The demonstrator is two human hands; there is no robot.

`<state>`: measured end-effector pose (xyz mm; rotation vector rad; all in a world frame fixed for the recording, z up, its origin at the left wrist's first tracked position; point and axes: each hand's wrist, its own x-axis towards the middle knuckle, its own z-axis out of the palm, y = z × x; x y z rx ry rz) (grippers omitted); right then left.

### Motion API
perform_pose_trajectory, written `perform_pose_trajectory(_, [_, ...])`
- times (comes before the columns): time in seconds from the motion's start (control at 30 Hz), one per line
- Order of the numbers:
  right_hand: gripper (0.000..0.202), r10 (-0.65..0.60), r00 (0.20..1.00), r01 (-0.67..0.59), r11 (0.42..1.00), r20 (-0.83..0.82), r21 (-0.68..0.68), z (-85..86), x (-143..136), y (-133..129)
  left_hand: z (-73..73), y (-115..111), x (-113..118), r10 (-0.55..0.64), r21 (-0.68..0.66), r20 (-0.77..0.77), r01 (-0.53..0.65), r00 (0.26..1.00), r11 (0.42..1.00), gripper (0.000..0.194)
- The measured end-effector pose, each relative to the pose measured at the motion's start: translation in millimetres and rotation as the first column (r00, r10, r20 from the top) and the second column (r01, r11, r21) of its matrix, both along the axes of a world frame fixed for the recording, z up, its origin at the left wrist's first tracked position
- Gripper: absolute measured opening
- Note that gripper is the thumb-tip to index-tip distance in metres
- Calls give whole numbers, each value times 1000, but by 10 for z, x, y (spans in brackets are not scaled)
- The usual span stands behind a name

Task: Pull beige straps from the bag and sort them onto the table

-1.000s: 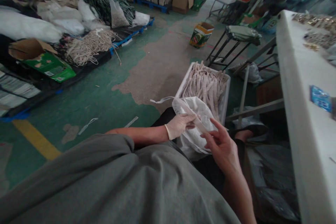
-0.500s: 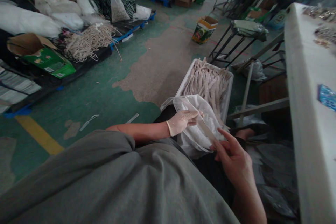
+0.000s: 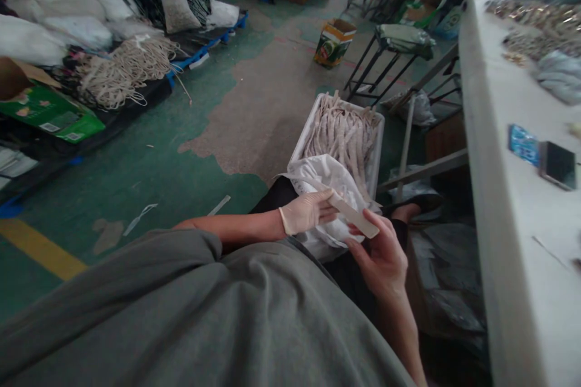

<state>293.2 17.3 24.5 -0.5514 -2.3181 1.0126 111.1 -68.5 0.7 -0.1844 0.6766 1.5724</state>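
Observation:
A pale flat strap [image 3: 351, 213] stretches between my two hands above my lap. My left hand [image 3: 308, 211], in a thin whitish glove, is closed on the strap's upper part. Bare, my right hand [image 3: 381, 251] grips the strap near its rounded lower end, with fingers and thumb on either side. Beneath them a white plastic bag [image 3: 327, 169] lies bunched over my lap. Just beyond the bag stands a white plastic crate [image 3: 380, 145] heaped with long beige straps [image 3: 342, 133]; one trails over its near side.
At right runs a white-covered table [image 3: 481, 133] with a phone [image 3: 557, 165], a blue packet [image 3: 524, 144] and metal pieces [image 3: 535, 42]. A stool [image 3: 381, 63] and an open carton [image 3: 333, 42] stand ahead. Pallets at left bear sacks and coiled cord [image 3: 129, 69].
My view has swung to the right. My right hand's raised index finger has come down onto the strap, whose rounded end now shows. My left hand keeps its hold.

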Motion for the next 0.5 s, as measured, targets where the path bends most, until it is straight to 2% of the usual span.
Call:
perform_pose_trajectory(0.07, [40,54,998,-44,975,-40,216,-12,-102,61,-16,-11,31,-46,16,23,45,999,999,12])
perform_pose_trajectory(0.13, [32,120,991,-89,927,-64,363,-21,-205,125,-61,-24,68,-106,42,2,106,994,993,13])
perform_pose_trajectory(0.23, [30,211,975,-166,902,-72,399,-53,-320,161,-140,-57,127,-195,105,-34,198,980,975,15])
perform_pose_trajectory(0.3, [28,261,962,-219,914,-81,343,-76,-351,136,-179,-91,148,-237,160,-26,238,971,958,18])
perform_pose_trajectory(0.37, [25,244,959,-210,954,-147,212,-73,-320,86,-214,-129,122,-308,209,32,294,951,932,23])
perform_pose_trajectory(0.43, [22,120,960,-121,993,-253,13,-20,-195,31,-268,-152,19,-336,210,122,307,934,928,31])
perform_pose_trajectory(0.5, [17,-42,943,-27,979,-329,-203,80,52,-15,-350,-149,-184,-196,109,203,177,959,978,39])
